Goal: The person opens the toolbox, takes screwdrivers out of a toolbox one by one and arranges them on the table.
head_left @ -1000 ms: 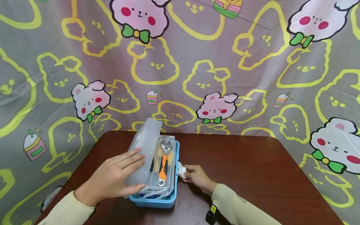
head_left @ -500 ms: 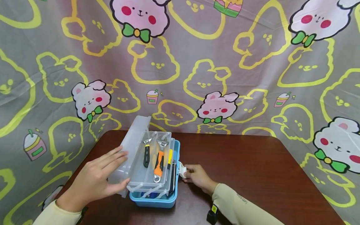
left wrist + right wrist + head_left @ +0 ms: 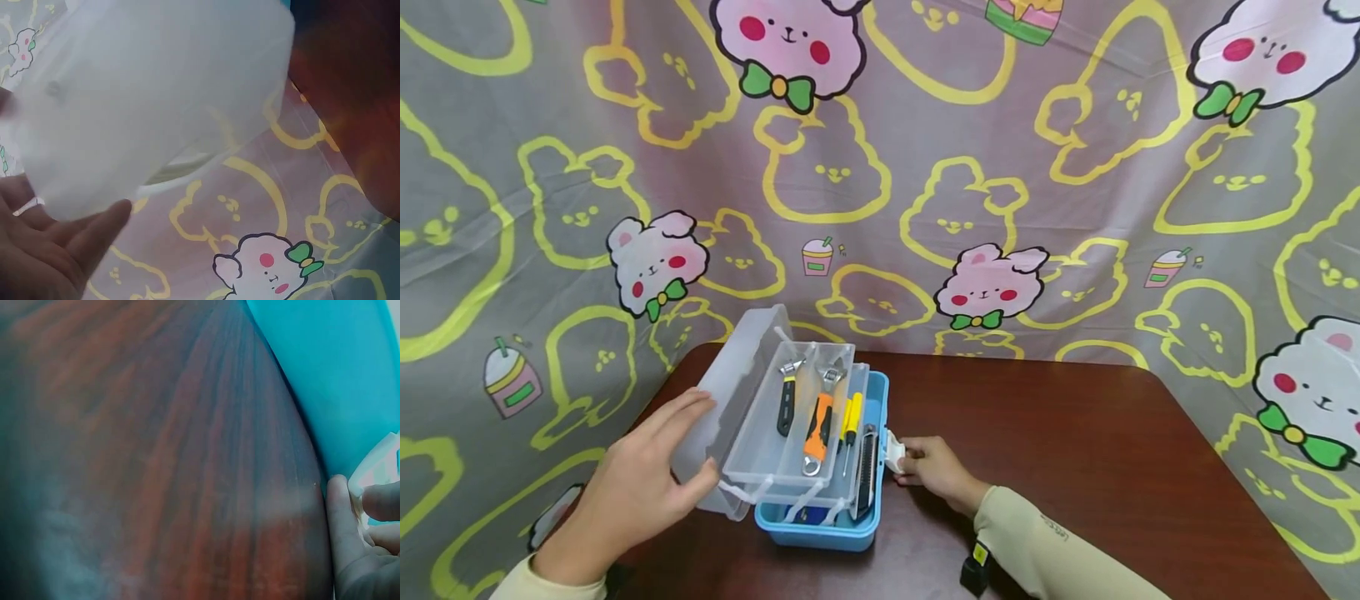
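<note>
Table (image 3: 1037, 433) bearing box (image 3: 820, 538), nearer left edge than right. Translucent lid (image 3: 737, 367) tipped back past box's left edge, upper tray (image 3: 760, 458) swung out alongside; left hand (image 3: 632, 475) at lid's outer side, fingers and thumb apart, firmness of contact hard to tell. In tray, orange wrench (image 3: 820, 429) toward right edge, black wrench (image 3: 786, 404) toward left; screwdrivers (image 3: 853, 417) just off its right edge. White latch (image 3: 892, 450) at box's right edge, clamped in right hand's (image 3: 936, 471) fingers. Apparent step: opening box; next move likely calls for lid pushed farther back, box steadied by latch
</note>
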A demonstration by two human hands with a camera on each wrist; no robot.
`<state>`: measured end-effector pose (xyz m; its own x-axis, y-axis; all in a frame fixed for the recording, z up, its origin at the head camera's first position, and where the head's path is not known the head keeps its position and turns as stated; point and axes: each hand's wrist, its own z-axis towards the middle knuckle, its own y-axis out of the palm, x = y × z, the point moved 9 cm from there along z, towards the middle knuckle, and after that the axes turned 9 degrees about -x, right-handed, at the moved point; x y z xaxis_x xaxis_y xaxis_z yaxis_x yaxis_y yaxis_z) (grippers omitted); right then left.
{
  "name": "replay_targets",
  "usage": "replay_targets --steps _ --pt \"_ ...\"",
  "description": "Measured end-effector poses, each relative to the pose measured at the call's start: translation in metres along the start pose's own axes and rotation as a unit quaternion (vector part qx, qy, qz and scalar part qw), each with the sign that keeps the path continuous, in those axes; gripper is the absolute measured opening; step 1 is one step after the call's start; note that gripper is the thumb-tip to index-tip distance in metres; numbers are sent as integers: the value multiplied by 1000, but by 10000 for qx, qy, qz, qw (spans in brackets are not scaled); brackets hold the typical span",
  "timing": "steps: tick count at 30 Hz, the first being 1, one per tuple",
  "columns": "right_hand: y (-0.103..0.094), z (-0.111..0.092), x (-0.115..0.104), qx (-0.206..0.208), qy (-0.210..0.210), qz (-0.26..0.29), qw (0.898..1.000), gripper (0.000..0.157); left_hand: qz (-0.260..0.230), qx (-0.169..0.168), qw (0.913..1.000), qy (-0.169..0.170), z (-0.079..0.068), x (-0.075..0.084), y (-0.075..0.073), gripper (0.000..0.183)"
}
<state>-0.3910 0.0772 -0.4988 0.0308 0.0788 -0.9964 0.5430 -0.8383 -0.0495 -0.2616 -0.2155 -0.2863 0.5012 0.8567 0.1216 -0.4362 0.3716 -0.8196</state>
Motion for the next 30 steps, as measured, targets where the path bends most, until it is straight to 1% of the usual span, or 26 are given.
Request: replay_targets --steps 5,9,12,15,19,21,23,26,29,30 --pt "0 0 -1 -14 -14 36 10000 35 -1 -228 9981 -567 -1 -11 0 59" --pt "-1 1 0 -14 -14 40 10000 35 -42 -501 9929 -1074 0 -22 0 56" --pt "-1 1 0 -49 -17 -6 10000 34 -29 -767 9862 -1469 2 -30 1 53" --pt "-1 1 1 -65 10 -42 10000 34 -33 -1161 9764 -1818 4 -40 4 52" --pt "-4 1 2 -67 -37 -27 10000 34 -209 -1654 9640 -2073 5 -57 7 58" --pt "-4 1 1 -78 -74 -13 9999 34 -392 -1882 9563 -2204 6 -69 9 64" --pt "-4 2 1 -112 -118 -15 9999 34 -648 -2119 9459 -2372 5 -81 13 70" --pt "-4 3 3 -124 -80 13 9999 34 -992 -2516 9247 -2681 1 -101 20 78" --pt "-4 4 5 -117 -25 32 9999 35 -1335 -2833 9059 -2851 -5 -114 29 81" --pt "-4 4 5 -106 7 41 9999 35 -1407 -2909 9017 -2872 -7 -116 31 81"
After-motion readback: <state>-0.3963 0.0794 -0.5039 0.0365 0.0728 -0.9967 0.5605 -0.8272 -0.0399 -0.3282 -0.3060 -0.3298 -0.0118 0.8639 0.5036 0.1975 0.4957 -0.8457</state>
